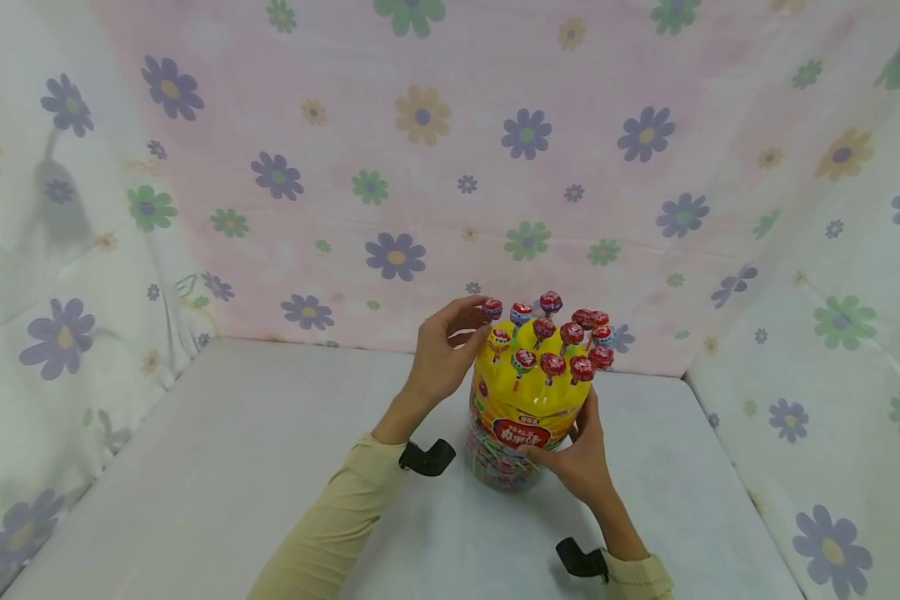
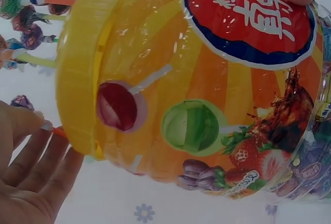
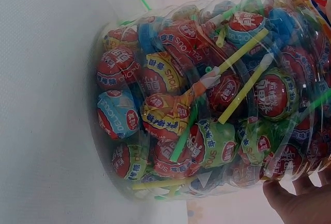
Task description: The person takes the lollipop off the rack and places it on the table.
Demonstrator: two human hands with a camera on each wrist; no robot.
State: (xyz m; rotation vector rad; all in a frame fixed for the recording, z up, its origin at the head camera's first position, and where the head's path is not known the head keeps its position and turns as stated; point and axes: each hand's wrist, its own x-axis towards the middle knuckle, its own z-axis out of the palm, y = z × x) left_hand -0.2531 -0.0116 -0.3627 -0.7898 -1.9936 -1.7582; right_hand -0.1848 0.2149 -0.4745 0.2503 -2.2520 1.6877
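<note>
A clear plastic jar (image 1: pixel 506 462) full of wrapped lollipops stands on the table, with a yellow lid (image 1: pixel 528 387) on top. Several lollipops (image 1: pixel 552 364) stick up out of the lid by their sticks. At the lid's left edge my left hand (image 1: pixel 438 358) pinches one lollipop (image 1: pixel 492 309); its orange stick (image 2: pixel 58 131) meets the lid in the left wrist view. My right hand (image 1: pixel 581 458) grips the jar from the right, thumb across the front label (image 1: pixel 521 432). More lollipops (image 3: pixel 168 115) show through the jar wall in the right wrist view.
The white table (image 1: pixel 270 467) extends around the jar. Flower-printed cloth (image 1: pixel 450 183) hangs behind it and along both sides. Black wrist mounts (image 1: pixel 428 458) are strapped near both sleeves.
</note>
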